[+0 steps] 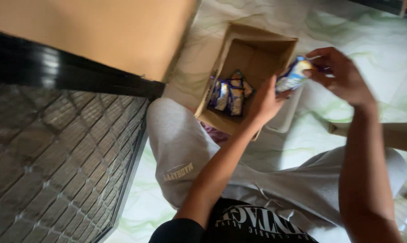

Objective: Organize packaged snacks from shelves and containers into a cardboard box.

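Looking down through the head camera, I see both hands meeting on one small blue and yellow snack packet (pixel 293 74), held up just over the right-hand rim of an open cardboard box (pixel 257 33) that stands on the pale marbled floor (pixel 374 40). My left hand (pixel 264 101) grasps the packet from below, fingers curled around its lower end, while my right hand (pixel 343 76) pinches the upper end between thumb and fingertips; neither hand is slack, though motion blur keeps me from reading the exact finger placement. Inside the box, several more packets (pixel 230 94) of the same kind lie bunched against the near left corner, and the far half of the box floor is bare cardboard. A white plastic container (pixel 285 118) sits just beside the box, partly hidden under my left wrist. I judge the work to be somewhere in the middle: one packet is in hand and out of the box, a small cluster remains in it, and I cannot tell from this view whether packets are going in or coming out. My legs in grey trousers (pixel 185 148) frame the box, and a dark metal grille (pixel 55 166) fills the left side.
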